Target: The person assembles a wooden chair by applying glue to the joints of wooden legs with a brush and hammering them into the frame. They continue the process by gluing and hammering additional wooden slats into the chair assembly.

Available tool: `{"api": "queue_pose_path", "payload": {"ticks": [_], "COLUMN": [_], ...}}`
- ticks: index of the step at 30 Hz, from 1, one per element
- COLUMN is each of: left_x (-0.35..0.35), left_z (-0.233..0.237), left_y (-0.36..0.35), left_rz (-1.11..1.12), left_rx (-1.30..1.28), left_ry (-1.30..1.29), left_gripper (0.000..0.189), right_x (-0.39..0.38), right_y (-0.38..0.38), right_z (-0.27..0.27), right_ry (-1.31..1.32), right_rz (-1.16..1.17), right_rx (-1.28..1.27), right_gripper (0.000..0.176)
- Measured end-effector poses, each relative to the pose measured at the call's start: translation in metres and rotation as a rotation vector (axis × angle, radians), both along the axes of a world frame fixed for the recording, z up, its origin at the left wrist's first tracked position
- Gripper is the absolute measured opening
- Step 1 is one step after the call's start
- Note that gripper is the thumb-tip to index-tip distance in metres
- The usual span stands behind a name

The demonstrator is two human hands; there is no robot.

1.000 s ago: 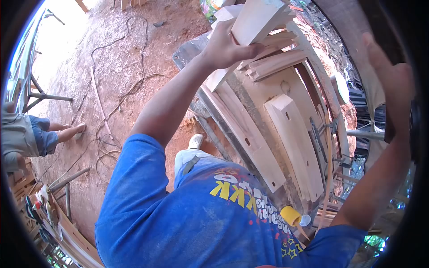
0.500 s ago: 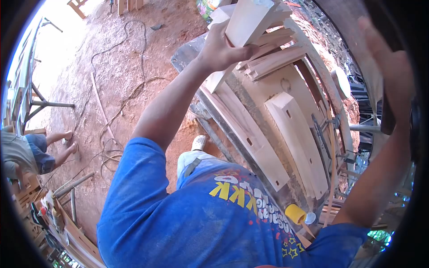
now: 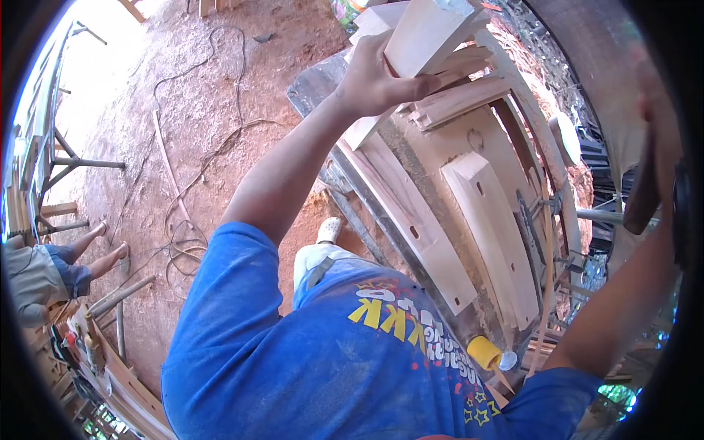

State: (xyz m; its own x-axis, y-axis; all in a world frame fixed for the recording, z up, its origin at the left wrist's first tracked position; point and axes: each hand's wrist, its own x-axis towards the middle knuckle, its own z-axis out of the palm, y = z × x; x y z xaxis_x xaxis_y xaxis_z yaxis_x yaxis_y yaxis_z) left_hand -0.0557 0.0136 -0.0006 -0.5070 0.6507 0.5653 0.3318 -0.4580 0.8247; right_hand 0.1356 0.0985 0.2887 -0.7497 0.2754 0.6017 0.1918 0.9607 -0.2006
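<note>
My left hand (image 3: pixel 378 84) is closed round a thick pale wooden piece (image 3: pixel 425 40), thumb across its near face. This piece stands tilted over other timber at the top end of the workbench (image 3: pixel 323 81). At the far right my raised right hand (image 3: pixel 658 121), partly blurred and lost in the dark frame edge, grips a dark brown handle-like object (image 3: pixel 642 194) with a rounded lower end. The rest of that object is hidden. Below my left hand, a long board (image 3: pixel 411 220) with mortise slots lies along the bench. Beside it rests a curved, slotted wooden piece (image 3: pixel 491 235).
Several short wood pieces (image 3: pixel 462 99) are stacked on the bench. A yellow cylindrical object (image 3: pixel 484 352) sits near my shirt. Cables (image 3: pixel 238 132) trail over the earth floor. At far left another person (image 3: pixel 44 275) is near a pile of timber (image 3: pixel 117 381).
My right hand and the dark object have shifted outward to the right and slightly down. My left hand keeps its hold on the wooden piece. The view has shifted slightly.
</note>
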Motion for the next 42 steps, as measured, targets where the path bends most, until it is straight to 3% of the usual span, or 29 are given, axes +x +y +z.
{"api": "queue_pose_path", "payload": {"ticks": [3,7,10,16,18,20,24,29,32,36,39,42], "left_x": [0.000,0.003,0.002,0.001,0.000,0.001,0.003,0.005,0.004,0.009,0.007,0.008], "left_z": [-0.003,0.002,-0.001,-0.005,-0.005,-0.004,-0.001,0.004,0.001,0.006,0.004,0.006], "left_y": [0.003,-0.002,-0.001,0.001,0.002,-0.001,-0.003,-0.005,-0.005,-0.008,-0.004,-0.005], "left_rz": [-0.013,-0.005,0.002,-0.013,-0.010,-0.006,-0.007,-0.066,-0.063,-0.058,-0.081,-0.083], "left_rx": [0.042,-0.009,-0.007,0.021,0.044,0.032,-0.030,-0.049,-0.061,-0.024,0.037,0.030], "left_ry": [-0.017,-0.030,-0.025,-0.018,-0.006,-0.033,-0.056,-0.132,-0.105,-0.148,-0.098,-0.106], "left_gripper": [0.053,0.054,0.053,0.048,0.046,0.044,0.041,0.039,0.039,0.039,0.051,0.050], "right_x": [-0.001,-0.006,-0.005,-0.002,-0.002,-0.010,-0.001,-0.001,0.003,0.006,0.010,0.006], "right_y": [-0.001,0.032,0.032,0.007,0.011,0.035,0.036,0.015,0.011,0.036,0.036,0.022], "right_z": [0.000,-0.024,-0.017,0.002,-0.004,-0.018,-0.016,0.002,-0.003,-0.026,-0.018,-0.005], "right_ry": [0.062,-0.223,-0.267,0.030,-0.018,-0.147,-0.270,-0.012,-0.022,-0.263,-0.278,-0.114], "right_rz": [0.000,0.392,0.326,0.141,0.223,0.460,0.336,0.122,0.146,0.313,0.233,0.096], "right_rx": [-0.039,0.316,0.298,0.073,0.108,0.235,0.301,0.113,0.115,0.318,0.329,0.198], "right_gripper": [0.056,0.052,0.050,0.044,0.042,0.041,0.041,0.042,0.043,0.043,0.044,0.045]}}
